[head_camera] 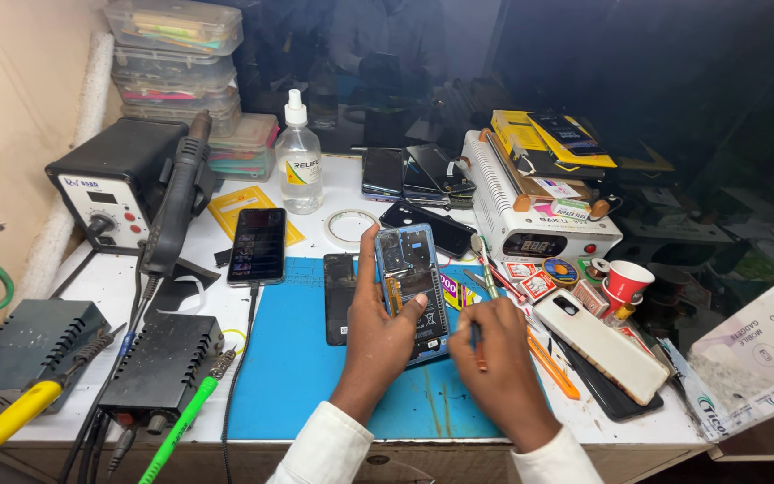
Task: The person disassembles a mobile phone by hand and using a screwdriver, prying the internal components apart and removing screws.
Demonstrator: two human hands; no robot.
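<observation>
Right hand (499, 358) grip clamped on a thin tool (477, 345), tip by the opened phone (411, 289). Left hand (378, 327) grip clamped on that phone, over the blue mat (288, 358). Farther back on the desk (109, 287): black phone (257, 245), spray bottle (298, 154).

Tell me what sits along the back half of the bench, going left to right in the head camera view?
Black hot-air station → dark phone with a cable → clear spray bottle → tape roll → opened phone held by the left hand → white heating machine → red paper cup.
</observation>
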